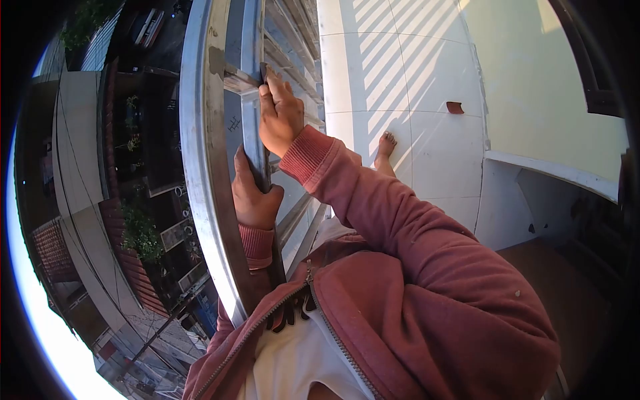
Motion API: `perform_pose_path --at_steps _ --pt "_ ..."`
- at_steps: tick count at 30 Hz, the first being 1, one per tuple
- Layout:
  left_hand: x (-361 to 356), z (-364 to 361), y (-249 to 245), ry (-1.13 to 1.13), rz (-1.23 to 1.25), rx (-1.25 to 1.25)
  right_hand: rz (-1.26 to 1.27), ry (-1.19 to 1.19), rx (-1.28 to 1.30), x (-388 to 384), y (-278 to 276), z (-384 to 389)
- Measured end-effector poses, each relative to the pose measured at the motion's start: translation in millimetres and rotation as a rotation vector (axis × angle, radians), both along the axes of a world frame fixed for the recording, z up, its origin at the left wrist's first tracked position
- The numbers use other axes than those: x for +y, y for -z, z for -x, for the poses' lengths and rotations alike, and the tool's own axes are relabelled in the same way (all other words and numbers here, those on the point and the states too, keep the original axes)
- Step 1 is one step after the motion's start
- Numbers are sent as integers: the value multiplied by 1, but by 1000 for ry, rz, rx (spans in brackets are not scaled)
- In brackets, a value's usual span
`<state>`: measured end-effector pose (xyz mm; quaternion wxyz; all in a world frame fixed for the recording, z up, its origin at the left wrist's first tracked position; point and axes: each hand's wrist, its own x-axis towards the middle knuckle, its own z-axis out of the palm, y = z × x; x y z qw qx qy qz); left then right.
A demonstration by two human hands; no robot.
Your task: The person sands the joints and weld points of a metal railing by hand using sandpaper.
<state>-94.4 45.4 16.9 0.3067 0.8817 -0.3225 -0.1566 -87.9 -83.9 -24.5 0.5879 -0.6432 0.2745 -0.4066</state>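
Observation:
A metal railing (203, 167) with a wide top rail and thinner bars stands along the left of my body. My right hand (281, 113) presses its bent fingers on an inner bar, near a crosspiece joint. Under its fingertips shows the edge of a small dark piece (264, 71), like a scrap of sandpaper; most of it is hidden. Lower down, my left hand (255, 200) reaches in beneath the top rail and wraps around the same inner bar (252, 133). Its fingers are partly hidden behind the metal.
Pale floor tiles (433, 153) carry striped shadows, with a bare foot (385, 145) on them. A reddish-brown scrap (455, 107) lies near the cream wall (533, 87). A white ledge (553, 175) juts out at right. Beyond the railing drop rooftops (77, 140), plants and a street.

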Motion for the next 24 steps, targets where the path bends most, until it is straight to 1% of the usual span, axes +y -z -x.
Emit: perform_pose_path --at_steps 1,2,5,6,9,10,11,13,14,16,17,19,20,21,22,23,24 --pt "1 -3 5 24 39 -39 82 47 -56 7 2 4" --pt "4 -3 15 83 71 -226 124 46 -62 20 3 15" --pt "1 0 13 31 131 -156 136 61 -69 12 5 5" --pt "-2 -1 2 1 43 -32 60 3 -12 -4 -1 -2" --pt "-2 2 1 -25 76 10 -44 -69 -14 2 -5 8" --pt "-1 -2 9 93 130 -257 162 9 -31 14 -2 16" --pt "-1 -6 14 92 142 -257 178 -11 -32 21 3 23" --pt "1 -3 12 72 140 -202 209 17 -5 11 1 13" --pt "0 -1 6 39 85 -128 194 17 9 0 0 8" --pt "2 -1 8 14 73 -85 100 -154 99 -24 -5 -3" --pt "1 -2 6 -1 75 -57 96 -156 101 -12 -2 4" --pt "-2 -2 1 -7 70 -58 194 -68 -18 18 3 26" --pt "-1 -2 2 7 51 -61 199 -68 -22 22 2 29" --pt "2 0 3 18 22 -57 195 -69 -16 17 4 21" --pt "2 0 -1 -24 -31 26 165 -45 -39 6 6 7" --pt "2 1 -2 -24 -38 32 137 -22 -62 -6 7 -5" --pt "1 1 -2 -47 -15 97 117 -65 -35 -18 5 -12"
